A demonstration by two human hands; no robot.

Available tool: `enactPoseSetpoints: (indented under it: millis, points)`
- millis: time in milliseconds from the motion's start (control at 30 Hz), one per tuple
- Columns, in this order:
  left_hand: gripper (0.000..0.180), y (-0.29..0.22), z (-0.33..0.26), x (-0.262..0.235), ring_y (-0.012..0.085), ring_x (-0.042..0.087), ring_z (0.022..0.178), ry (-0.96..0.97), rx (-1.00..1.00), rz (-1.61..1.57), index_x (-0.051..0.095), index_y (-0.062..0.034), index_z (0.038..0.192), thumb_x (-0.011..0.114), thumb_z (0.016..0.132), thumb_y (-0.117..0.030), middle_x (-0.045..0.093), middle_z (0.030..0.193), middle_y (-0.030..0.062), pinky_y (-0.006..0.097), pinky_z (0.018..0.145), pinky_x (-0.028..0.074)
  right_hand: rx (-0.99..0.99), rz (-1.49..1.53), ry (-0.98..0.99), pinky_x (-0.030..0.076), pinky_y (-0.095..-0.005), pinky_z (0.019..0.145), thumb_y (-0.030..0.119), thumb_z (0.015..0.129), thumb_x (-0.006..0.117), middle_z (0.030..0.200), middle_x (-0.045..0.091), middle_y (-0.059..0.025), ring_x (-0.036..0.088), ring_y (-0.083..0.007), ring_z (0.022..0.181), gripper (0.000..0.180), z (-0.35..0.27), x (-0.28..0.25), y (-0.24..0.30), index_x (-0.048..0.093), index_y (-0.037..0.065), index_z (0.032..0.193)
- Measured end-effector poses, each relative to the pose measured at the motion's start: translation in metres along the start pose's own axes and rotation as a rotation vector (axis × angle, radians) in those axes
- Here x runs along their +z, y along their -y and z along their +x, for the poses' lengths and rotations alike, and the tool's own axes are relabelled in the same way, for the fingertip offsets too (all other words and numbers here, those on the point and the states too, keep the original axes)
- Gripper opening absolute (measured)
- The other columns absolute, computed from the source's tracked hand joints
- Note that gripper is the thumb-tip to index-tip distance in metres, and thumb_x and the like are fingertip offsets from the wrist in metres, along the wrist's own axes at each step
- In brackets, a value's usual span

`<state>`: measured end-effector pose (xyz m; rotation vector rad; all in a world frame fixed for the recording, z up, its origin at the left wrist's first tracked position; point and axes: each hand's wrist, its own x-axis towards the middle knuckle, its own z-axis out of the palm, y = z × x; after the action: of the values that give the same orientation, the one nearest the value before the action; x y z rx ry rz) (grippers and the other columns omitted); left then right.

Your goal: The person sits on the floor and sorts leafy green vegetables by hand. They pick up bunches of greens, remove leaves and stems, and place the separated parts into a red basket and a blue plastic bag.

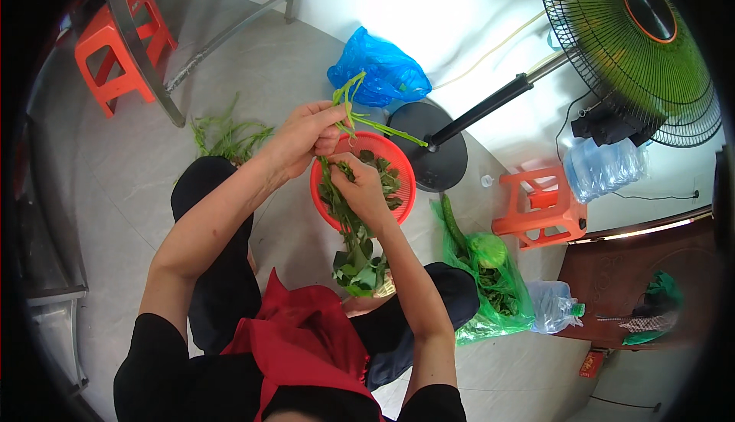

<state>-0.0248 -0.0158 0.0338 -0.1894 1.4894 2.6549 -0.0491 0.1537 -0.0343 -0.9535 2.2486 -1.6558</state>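
My left hand (pixel 302 140) pinches a thin green vegetable stem (pixel 360 112) that sticks up and to the right above a red plastic basket (pixel 406 192). My right hand (pixel 360 186) grips a bunch of leafy greens (pixel 358 257) that hangs down toward my lap, over the basket's near rim. Picked leaves lie inside the basket. The two hands are close together, almost touching. I sit low, with a red apron (pixel 306 338) over dark trousers.
A pile of green stalks (pixel 230 137) lies on the floor at left. A blue plastic bag (pixel 379 70), a standing fan (pixel 628 39) with a round base (pixel 436 150), two orange stools (pixel 540 207) (pixel 119 43), a green bag of vegetables (pixel 490 276) and plastic bottles (pixel 601 169) surround me.
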Motion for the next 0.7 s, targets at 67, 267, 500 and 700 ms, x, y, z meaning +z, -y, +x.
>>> enactPoseSetpoints:
  millis: [67,267,500,700]
  points:
    - [0.027,0.000,0.000,-0.001,0.0032,0.021,0.050,0.007,0.010,-0.002,0.061,-0.0056,0.090,0.057,0.099,-0.031,0.025,0.058,-0.0117,0.023,0.048,0.017,0.039,0.038,0.009,0.049,-0.0284,0.067,0.013,0.092,0.061,0.083,0.069,-0.0098,0.062,-0.0135,0.071,0.018,0.002,-0.002,0.000,0.065,0.000,0.103]
    - [0.028,-0.002,-0.004,0.003,0.0032,0.021,0.050,-0.022,0.013,0.032,0.061,-0.0053,0.091,0.057,0.099,-0.031,0.025,0.058,-0.0118,0.023,0.049,0.017,0.332,0.645,-0.052,0.039,-0.0213,0.057,0.009,0.092,0.061,0.075,0.058,0.0040,0.046,-0.0025,0.064,0.013,0.002,-0.004,0.000,0.066,0.000,0.100]
    - [0.028,-0.006,-0.008,0.003,0.0035,0.020,0.051,-0.018,0.023,0.048,0.062,-0.0049,0.091,0.057,0.099,-0.031,0.024,0.058,-0.0116,0.024,0.049,0.017,0.470,0.902,-0.293,0.038,-0.0209,0.054,0.010,0.091,0.061,0.073,0.052,0.0052,0.044,-0.0039,0.063,0.020,0.008,-0.031,-0.029,0.064,-0.001,0.108]
    - [0.026,-0.011,-0.013,-0.003,0.0038,0.021,0.050,-0.067,0.038,0.035,0.062,-0.0038,0.093,0.057,0.098,-0.029,0.024,0.058,-0.0113,0.024,0.049,0.017,0.668,1.041,-0.573,0.055,-0.0345,0.065,0.013,0.093,0.059,0.076,0.060,-0.0026,0.062,-0.0182,0.069,0.022,0.013,-0.079,-0.058,0.061,0.003,0.113]
